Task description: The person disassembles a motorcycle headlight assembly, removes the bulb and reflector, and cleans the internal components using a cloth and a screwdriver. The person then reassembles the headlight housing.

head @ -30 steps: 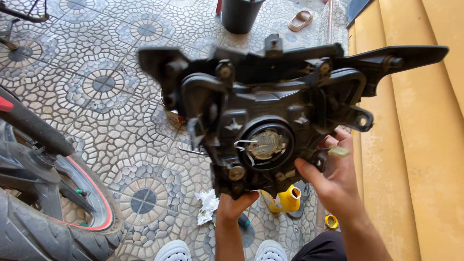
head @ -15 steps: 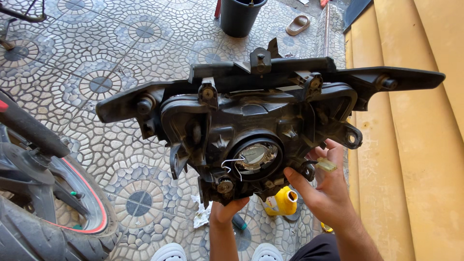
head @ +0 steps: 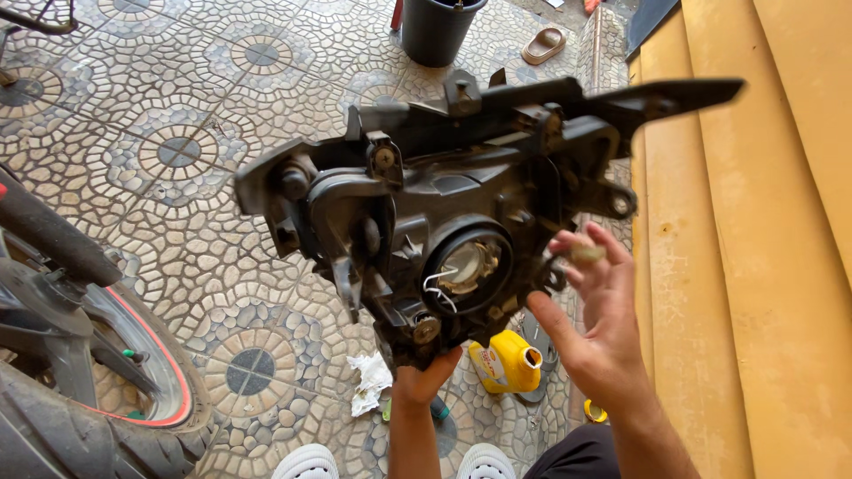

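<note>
A large black headlight housing (head: 461,204) is held up in front of me, its back side facing me. A round bulb socket (head: 466,266) with a thin wire clip sits at its centre. My left hand (head: 424,380) grips the housing's bottom edge from below. My right hand (head: 596,319) hovers just right of the socket, off the housing, fingers spread. A small pale object (head: 586,254) is pinched at its fingertips; what it is cannot be told.
A motorcycle front wheel (head: 98,399) with a red rim stripe stands at the left. On the patterned paving lie a yellow oil bottle (head: 506,362), a white rag (head: 368,381), a black bucket (head: 437,28) and a sandal (head: 543,44). Yellow steps (head: 763,266) rise at the right. My white shoes (head: 306,463) show below.
The housing has swung so its left end points more toward me. My right hand has drawn back from the housing's lower right edge, still pinching the small pale object.
</note>
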